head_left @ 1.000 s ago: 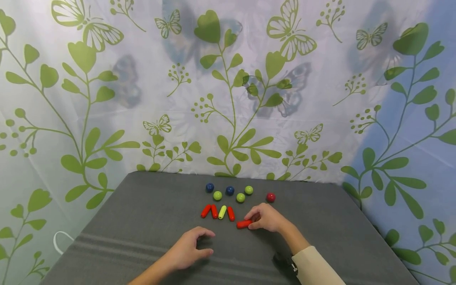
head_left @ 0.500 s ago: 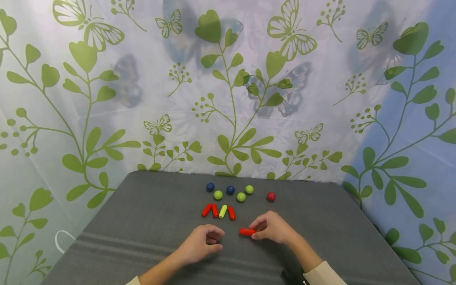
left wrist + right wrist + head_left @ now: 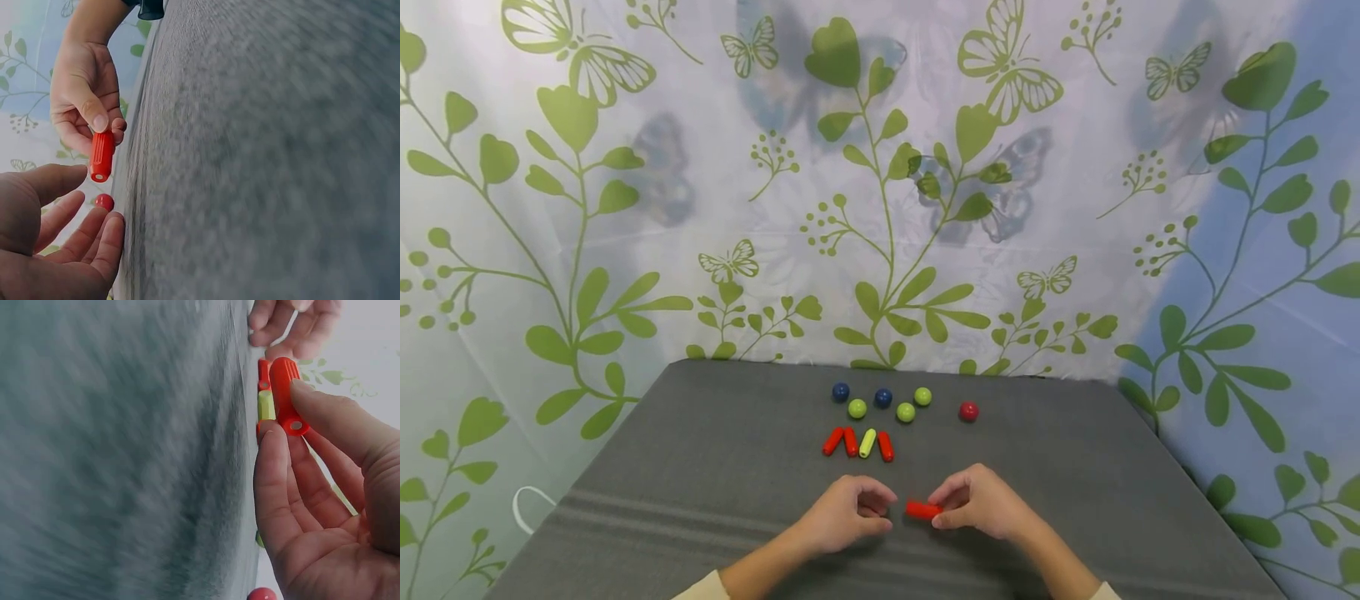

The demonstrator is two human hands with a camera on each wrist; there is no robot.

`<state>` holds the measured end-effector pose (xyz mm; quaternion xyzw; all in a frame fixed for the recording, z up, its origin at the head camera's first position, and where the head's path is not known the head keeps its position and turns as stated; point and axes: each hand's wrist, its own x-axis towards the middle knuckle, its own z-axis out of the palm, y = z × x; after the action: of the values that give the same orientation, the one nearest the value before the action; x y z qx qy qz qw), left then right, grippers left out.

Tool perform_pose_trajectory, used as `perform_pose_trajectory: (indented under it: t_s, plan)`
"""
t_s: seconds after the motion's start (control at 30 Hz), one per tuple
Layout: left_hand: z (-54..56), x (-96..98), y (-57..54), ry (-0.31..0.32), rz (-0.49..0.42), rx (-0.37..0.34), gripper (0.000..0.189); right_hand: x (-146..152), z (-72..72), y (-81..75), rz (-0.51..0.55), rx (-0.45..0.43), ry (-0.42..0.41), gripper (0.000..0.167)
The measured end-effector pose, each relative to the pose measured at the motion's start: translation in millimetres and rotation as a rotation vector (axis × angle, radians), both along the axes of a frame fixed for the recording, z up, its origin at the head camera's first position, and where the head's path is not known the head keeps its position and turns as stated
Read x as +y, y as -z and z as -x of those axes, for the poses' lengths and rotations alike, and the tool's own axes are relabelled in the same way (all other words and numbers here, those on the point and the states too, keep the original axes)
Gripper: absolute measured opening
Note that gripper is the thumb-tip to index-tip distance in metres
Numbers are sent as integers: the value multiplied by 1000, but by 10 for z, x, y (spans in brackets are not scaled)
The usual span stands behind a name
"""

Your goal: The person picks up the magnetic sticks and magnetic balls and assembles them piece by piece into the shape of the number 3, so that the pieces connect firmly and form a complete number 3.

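Leftmost on the grey table (image 3: 700, 475), a row of short cylinders (image 3: 850, 442) runs red, red, yellow-green, red; behind it sit two blue balls (image 3: 841, 392) and three green balls (image 3: 857, 408); nearer, the left hand (image 3: 844, 514) is open, thumb and fingers parted in a loose curve; just right of it, apart from its fingertips, the held red cylinder (image 3: 919, 509) points its free end leftward; farther back rests a red ball (image 3: 969, 412); the right hand (image 3: 987, 503) pinches that cylinder's right end between thumb and fingers.
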<state>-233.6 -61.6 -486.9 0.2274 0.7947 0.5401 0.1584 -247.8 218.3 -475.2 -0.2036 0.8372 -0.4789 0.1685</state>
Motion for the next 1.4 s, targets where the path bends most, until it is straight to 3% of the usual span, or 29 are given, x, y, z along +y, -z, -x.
perform_pose_trajectory:
  t_s: [0.57, 0.87, 1.4]
  plan:
    - [-55, 193, -49, 50, 6, -76, 21, -28, -246, -52, 120, -138, -4, 24]
    - [-94, 274, -76, 55, 17, -71, 15, -8, -289, -24, 174, -165, -21, 25]
    - [-103, 338, -43, 54, 16, -71, 15, 36, -301, -27, 153, -189, -18, 26]
